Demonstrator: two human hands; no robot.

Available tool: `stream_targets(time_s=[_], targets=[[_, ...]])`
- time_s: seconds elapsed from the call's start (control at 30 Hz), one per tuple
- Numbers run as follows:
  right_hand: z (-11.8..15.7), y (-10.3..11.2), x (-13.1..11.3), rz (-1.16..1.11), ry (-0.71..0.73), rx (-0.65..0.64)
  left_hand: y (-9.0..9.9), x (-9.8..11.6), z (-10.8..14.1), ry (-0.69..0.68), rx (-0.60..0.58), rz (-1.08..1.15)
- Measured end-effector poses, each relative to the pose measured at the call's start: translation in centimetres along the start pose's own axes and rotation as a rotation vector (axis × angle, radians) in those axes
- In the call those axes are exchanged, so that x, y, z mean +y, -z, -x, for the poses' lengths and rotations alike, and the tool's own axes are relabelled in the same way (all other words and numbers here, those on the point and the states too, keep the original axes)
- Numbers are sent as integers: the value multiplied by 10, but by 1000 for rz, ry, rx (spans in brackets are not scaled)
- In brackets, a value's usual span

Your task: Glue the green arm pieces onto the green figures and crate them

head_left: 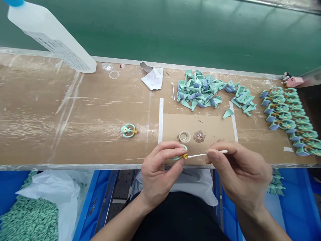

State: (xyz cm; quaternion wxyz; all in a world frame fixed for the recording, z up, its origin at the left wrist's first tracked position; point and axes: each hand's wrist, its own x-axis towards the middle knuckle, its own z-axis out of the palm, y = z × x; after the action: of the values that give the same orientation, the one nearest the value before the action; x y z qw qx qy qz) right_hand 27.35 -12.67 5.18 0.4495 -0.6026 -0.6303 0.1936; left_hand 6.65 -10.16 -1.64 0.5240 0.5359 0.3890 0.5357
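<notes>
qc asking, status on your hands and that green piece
Left hand pinching mint-green plastic piece, yellow part showing. Right hand holding cotton swab, tip at the yellow part. Small clear cup and brown smear on cardboard sheet just beyond.

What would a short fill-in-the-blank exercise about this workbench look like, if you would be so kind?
The right hand holds a ____ by its white stem.
The left hand pinches a mint-green moulded part with a small ____ piece at the stem's tip.
A clear round container sits on the tan card sheet, to the ____ of a brown smear in this view.

The missing words, in order: cotton swab; yellow; left.
</notes>
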Motion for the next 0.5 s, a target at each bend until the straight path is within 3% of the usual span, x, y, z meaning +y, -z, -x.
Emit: stream_targets(time_s=[0.5], targets=[[-1, -3, -3, 9, -1, -20, 0, -4, 1, -44, -8, -5]])
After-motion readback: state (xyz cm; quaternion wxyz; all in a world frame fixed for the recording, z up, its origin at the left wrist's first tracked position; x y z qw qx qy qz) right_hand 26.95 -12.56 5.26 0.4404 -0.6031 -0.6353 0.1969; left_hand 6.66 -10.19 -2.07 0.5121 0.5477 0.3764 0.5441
